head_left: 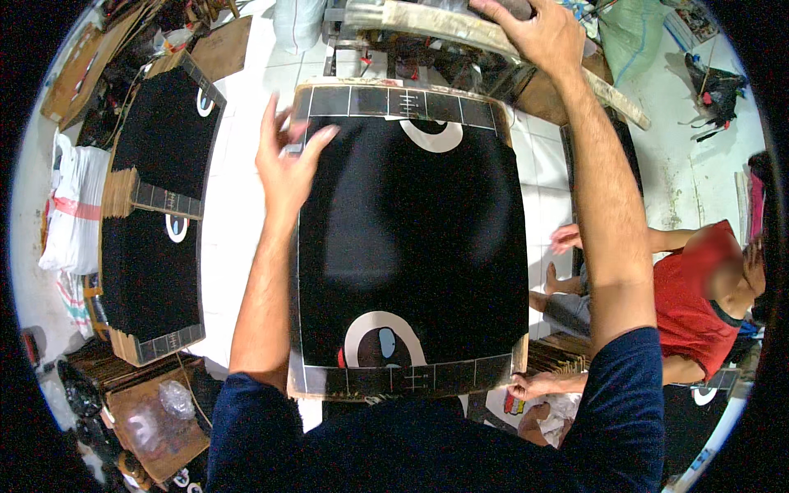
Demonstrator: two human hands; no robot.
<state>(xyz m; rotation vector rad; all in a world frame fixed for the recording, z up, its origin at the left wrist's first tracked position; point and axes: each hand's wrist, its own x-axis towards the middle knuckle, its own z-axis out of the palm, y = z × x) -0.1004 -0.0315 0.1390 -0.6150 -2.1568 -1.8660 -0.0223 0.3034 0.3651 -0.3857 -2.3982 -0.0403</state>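
A board (pixel 411 222) covered in black cloth with white eye prints lies before me, with gridded dark strips along its top and bottom edges. My left hand (pixel 292 148) is at the board's upper left edge, fingers apart, slightly blurred. Beyond the far edge, my right hand (pixel 534 33) grips a long pale, stained bar (pixel 427 25) at a dark block on it; some fingertips are hard to make out.
Similar black boards (pixel 144 271) stand at left beside white sacks (pixel 74 222). A co-worker in red (pixel 682 304) is at right, one hand (pixel 534 384) at my board's near corner. Cardboard stacks (pixel 156 419) lie lower left, a green sack (pixel 625 41) upper right.
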